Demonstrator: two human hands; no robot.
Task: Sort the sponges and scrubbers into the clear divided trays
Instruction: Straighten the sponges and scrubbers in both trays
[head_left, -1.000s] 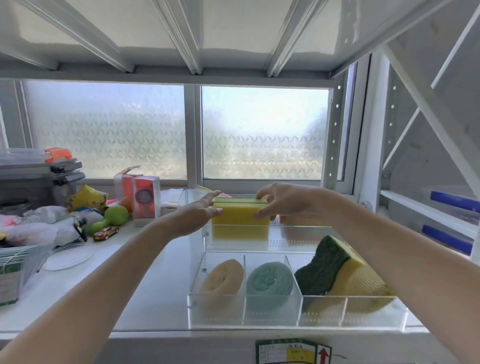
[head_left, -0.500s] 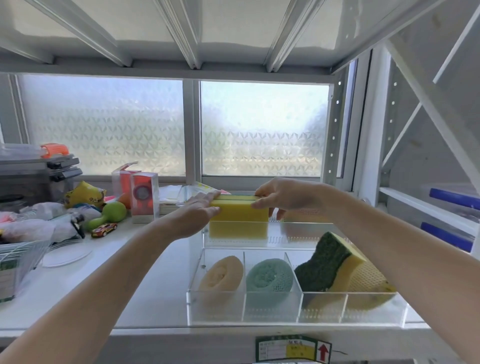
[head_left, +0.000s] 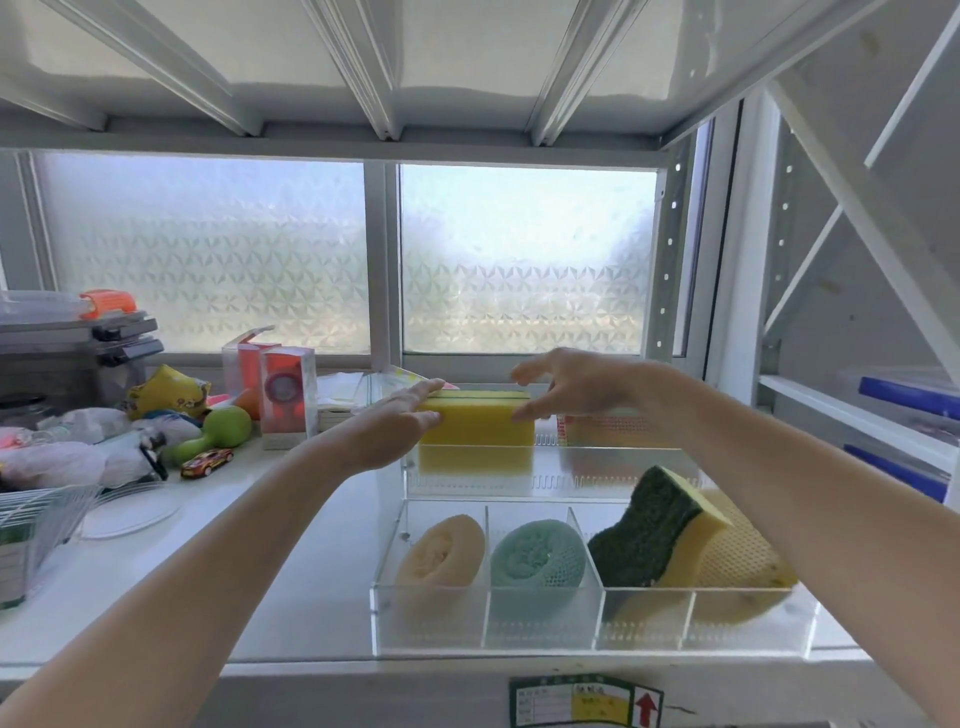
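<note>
A yellow block sponge (head_left: 475, 434) with a thin green top layer stands in the far clear tray (head_left: 623, 470). My left hand (head_left: 395, 426) lies flat against the sponge's left end, fingers straight. My right hand (head_left: 571, 384) hovers over the sponge's right end with fingers spread and lifted; only the thumb touches it. The near clear divided tray (head_left: 382, 597) holds a beige round scrubber (head_left: 441, 551), a teal round scrubber (head_left: 537, 553), a green-and-yellow sponge (head_left: 654, 525) leaning upright, and a yellow mesh sponge (head_left: 737, 561). An orange-netted item (head_left: 597, 428) sits in the far tray, behind my right wrist.
Clutter fills the shelf's left side: a green toy (head_left: 223, 431), a toy car (head_left: 207, 461), red boxes (head_left: 288, 395), a round clear lid (head_left: 130, 514) and a wire basket (head_left: 36, 514). A frosted window (head_left: 519, 260) closes the back; a shelf (head_left: 467, 78) hangs overhead.
The yellow sponge has settled lower into the far tray. My right hand's fingers have lifted off its top and spread. My left hand stays against its left end.
</note>
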